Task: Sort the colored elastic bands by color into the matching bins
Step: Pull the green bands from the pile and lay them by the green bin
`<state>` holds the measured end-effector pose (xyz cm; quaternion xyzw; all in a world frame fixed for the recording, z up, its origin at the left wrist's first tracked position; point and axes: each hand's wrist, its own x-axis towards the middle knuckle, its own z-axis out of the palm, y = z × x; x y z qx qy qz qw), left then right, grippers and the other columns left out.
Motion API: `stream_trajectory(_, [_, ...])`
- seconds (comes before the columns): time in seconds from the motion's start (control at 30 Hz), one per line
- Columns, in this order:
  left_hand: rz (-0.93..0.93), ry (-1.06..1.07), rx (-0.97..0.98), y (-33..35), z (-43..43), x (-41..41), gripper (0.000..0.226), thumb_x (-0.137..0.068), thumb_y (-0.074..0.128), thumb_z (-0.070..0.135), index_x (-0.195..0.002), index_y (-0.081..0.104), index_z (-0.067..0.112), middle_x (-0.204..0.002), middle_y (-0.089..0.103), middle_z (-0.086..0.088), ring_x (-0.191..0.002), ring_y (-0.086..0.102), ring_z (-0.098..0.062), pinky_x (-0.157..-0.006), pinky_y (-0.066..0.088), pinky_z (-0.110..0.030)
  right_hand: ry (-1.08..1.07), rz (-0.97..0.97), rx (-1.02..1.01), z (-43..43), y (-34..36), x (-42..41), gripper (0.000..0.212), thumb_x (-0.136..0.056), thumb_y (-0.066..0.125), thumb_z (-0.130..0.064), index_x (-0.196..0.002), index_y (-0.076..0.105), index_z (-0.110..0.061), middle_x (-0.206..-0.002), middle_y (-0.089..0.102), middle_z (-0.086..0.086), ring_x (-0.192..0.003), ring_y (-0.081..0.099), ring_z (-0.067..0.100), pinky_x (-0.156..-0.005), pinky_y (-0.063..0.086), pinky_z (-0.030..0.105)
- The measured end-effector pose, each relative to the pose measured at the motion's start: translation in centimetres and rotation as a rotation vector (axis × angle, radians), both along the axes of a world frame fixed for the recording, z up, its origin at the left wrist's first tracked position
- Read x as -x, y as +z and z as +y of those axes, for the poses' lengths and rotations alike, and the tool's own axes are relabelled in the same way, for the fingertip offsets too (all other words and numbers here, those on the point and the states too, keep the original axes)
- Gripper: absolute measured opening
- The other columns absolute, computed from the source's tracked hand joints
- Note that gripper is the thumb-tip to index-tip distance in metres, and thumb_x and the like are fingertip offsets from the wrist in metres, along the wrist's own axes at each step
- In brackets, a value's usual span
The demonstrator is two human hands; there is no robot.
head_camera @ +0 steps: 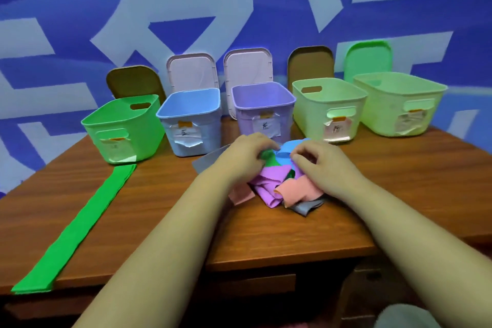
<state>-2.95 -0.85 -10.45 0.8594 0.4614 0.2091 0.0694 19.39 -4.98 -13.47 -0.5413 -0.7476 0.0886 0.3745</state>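
Our left hand and right hand clench fingers on the tangled heap of coloured elastic bands mid brown wooden worktop. A long green band reaches its front edge; plastic bins line the back.

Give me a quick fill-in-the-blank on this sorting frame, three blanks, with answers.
The long band lying flat on the table is ___.
Counting from the green bin to the pale green bin, the row holds ___ bins.
The left hand and right hand both grip the pile in front of the ___ bin.
Missing words: green; five; purple.
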Motion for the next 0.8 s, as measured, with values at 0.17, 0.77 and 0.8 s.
stream_trajectory(0.17, [-0.101, 0.012, -0.034, -2.0, 0.9, 0.5, 0.042, -0.084, 0.071, 0.003, -0.121, 0.077, 0.023, -0.111, 0.073, 0.003, -0.102, 0.065, -0.018, -0.089, 0.047, -0.027, 0.048, -0.011, -0.026, 0.6, -1.0, -0.1, 0.006, -0.096, 0.070, -0.027, -0.090, 0.070, -0.027, -0.083, 0.066, -0.012, -0.080, 0.059, 0.005, -0.074, 0.047, 0.026])
stream_trajectory(0.77, [-0.743, 0.062, 0.064, 1.0, -2.1, 0.5, 0.030, -0.091, 0.052, 0.007, -0.100, 0.066, 0.032, -0.103, 0.074, 0.009, -0.082, 0.071, -0.023, -0.076, 0.061, -0.041, 0.011, -0.022, -0.110, -0.1, 1.1, 1.8, 0.049, -0.091, 0.062, -0.063, -0.130, 0.063, -0.033, -0.113, 0.058, -0.010, -0.110, 0.057, 0.012, -0.096, 0.047, 0.032])
stream_trajectory(0.8, [-0.775, 0.047, 0.055, 1.1, -2.2, 0.5, 0.030, -0.093, 0.052, 0.005, -0.102, 0.065, 0.030, -0.104, 0.074, 0.010, -0.081, 0.070, -0.022, -0.075, 0.060, -0.037, 0.001, -0.075, -0.065, 0.2, 1.4, 2.0, 0.059, -0.088, 0.056, -0.071, -0.134, 0.061, -0.035, -0.117, 0.056, -0.009, -0.114, 0.055, 0.014, -0.100, 0.046, 0.035])
